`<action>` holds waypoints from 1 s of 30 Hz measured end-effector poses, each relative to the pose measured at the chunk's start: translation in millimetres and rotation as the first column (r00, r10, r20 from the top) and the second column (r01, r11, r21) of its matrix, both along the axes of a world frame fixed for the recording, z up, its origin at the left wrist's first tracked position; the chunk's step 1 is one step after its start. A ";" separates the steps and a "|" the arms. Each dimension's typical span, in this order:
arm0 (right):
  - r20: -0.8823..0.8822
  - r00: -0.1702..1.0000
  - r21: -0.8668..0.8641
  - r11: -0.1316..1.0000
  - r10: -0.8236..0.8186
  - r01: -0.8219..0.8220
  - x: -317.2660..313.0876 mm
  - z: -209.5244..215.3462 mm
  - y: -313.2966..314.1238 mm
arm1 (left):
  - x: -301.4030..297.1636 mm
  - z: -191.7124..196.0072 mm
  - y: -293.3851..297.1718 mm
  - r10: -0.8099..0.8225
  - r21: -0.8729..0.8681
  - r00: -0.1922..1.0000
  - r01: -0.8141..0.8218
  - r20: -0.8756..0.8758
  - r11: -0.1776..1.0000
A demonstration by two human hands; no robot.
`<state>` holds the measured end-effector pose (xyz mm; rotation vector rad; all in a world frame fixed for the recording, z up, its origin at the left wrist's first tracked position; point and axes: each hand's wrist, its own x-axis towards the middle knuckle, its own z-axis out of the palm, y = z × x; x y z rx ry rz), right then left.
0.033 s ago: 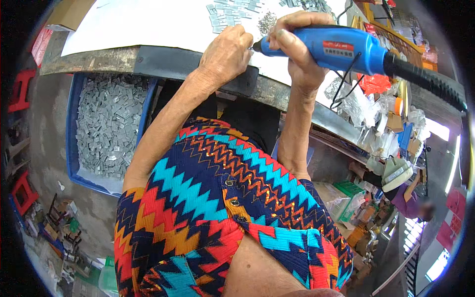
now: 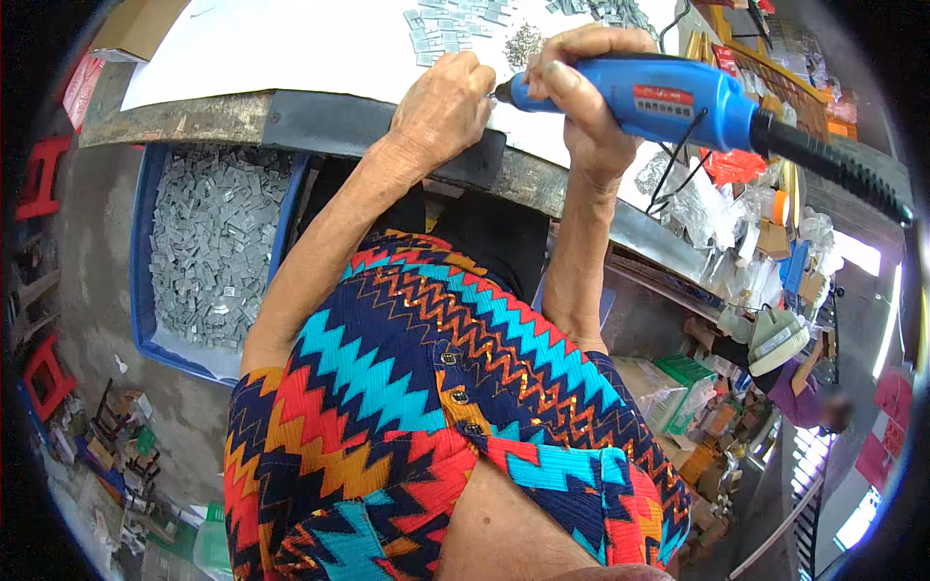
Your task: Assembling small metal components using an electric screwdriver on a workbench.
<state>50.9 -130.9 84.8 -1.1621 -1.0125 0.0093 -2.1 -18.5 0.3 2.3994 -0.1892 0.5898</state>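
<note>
My right hand (image 2: pixel 591 92) is wrapped round a blue electric screwdriver (image 2: pixel 668 99), held nearly level with its tip pointing left. The tip meets the fingertips of my left hand (image 2: pixel 441 111) at the table's near edge. The left fingers are curled and pinched together; whatever they hold is hidden behind them. Just beyond that hand, flat grey rectangular parts (image 2: pixel 450 24) lie in rows on the white table sheet (image 2: pixel 281 48). Next to them is a small heap of tiny metal screws (image 2: pixel 523 45).
A blue bin (image 2: pixel 143 261) full of grey parts stands below the table at left. More grey parts (image 2: pixel 605 12) lie at the far side. Plastic bags (image 2: pixel 693 208) crowd the right. Red stools (image 2: pixel 46 378) stand at far left. Another person (image 2: pixel 799 392) is at far right.
</note>
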 end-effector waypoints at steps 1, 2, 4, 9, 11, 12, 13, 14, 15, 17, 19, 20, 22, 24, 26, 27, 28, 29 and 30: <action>-0.017 0.993 -0.049 0.992 -0.119 0.118 -9.0 0.9 -3.3 | -0.1 0.1 0.2 -0.001 0.005 1.000 0.001 0.004 1.000; -0.014 0.993 -0.043 0.992 -0.120 0.119 -9.1 -1.0 -5.7 | -0.4 -0.8 0.3 -0.010 0.009 1.000 0.010 0.014 1.000; -0.014 0.993 0.007 0.994 -0.113 0.113 -7.2 -3.6 -13.1 | -0.1 1.3 -1.0 -0.023 0.017 0.999 0.022 0.027 1.000; -0.010 0.998 0.135 0.989 -0.058 0.059 -10.1 -1.6 -18.8 | -2.1 8.0 -4.7 -0.019 0.082 0.999 0.015 0.049 0.996; -0.032 0.997 0.135 0.988 -0.067 0.071 -13.1 -3.1 -19.1 | -0.6 2.1 -3.2 -0.022 0.048 0.999 0.021 0.029 0.999; -0.052 0.996 0.133 0.988 -0.075 0.081 -14.4 -3.5 -19.3 | 0.2 1.7 -2.3 -0.024 0.010 1.000 0.024 0.009 1.000; -0.053 0.996 0.136 0.987 -0.076 0.082 -15.0 -4.2 -20.3 | 0.9 1.9 -2.2 -0.026 0.014 1.000 0.025 0.008 1.000; -0.014 0.996 0.126 0.988 -0.083 0.085 -15.6 -5.1 -21.3 | 1.5 2.6 -2.1 -0.038 -0.011 0.999 0.038 -0.003 0.999; 0.024 0.996 0.115 0.990 -0.087 0.084 -16.6 -5.2 -21.5 | 1.3 3.3 -1.6 -0.048 -0.036 0.999 0.048 -0.016 0.998; 0.090 0.993 0.086 0.994 -0.075 0.067 -20.8 0.6 -24.1 | 1.6 2.6 -0.3 -0.030 -0.017 0.999 0.029 -0.033 0.999; 0.122 0.992 0.132 0.991 -0.018 0.002 -27.5 16.4 -31.6 | 4.3 3.4 -2.7 -0.034 -0.004 0.998 0.034 -0.045 0.999; 0.132 0.991 0.151 0.988 0.006 -0.026 -28.9 27.1 -36.5 | 4.4 3.2 -1.1 -0.053 -0.094 0.997 0.047 -0.059 0.994; 0.163 0.987 0.172 0.985 0.004 -0.033 -24.5 37.5 -45.1 | 3.5 2.5 2.7 -0.067 -0.179 0.995 0.053 -0.071 0.982; 0.119 0.993 0.233 0.972 -0.013 -0.015 -24.3 33.0 -47.2 | 0.7 3.2 4.2 -0.079 -0.217 0.996 0.069 -0.038 0.974; 0.021 0.998 0.319 0.946 -0.062 0.052 -19.6 26.0 -48.8 | -4.7 6.7 7.6 -0.094 -0.234 0.994 0.078 -0.058 0.969; -0.072 0.982 0.320 0.929 -0.174 0.188 -21.6 23.8 -46.8 | -6.8 10.3 7.0 -0.101 -0.318 0.992 0.073 -0.073 0.945; -0.116 0.962 0.280 0.921 -0.246 0.269 -19.8 19.4 -49.1 | -10.2 14.8 7.2 -0.109 -0.399 0.990 0.065 -0.088 0.915; -0.112 0.931 0.223 0.904 -0.348 0.365 -18.0 14.4 -51.8 | -16.6 20.8 8.9 -0.093 -0.410 0.988 0.033 -0.127 0.911; -0.102 0.890 0.167 0.875 -0.444 0.455 -15.9 10.1 -53.8 | -23.2 25.5 10.9 -0.097 -0.410 0.987 0.036 -0.127 0.911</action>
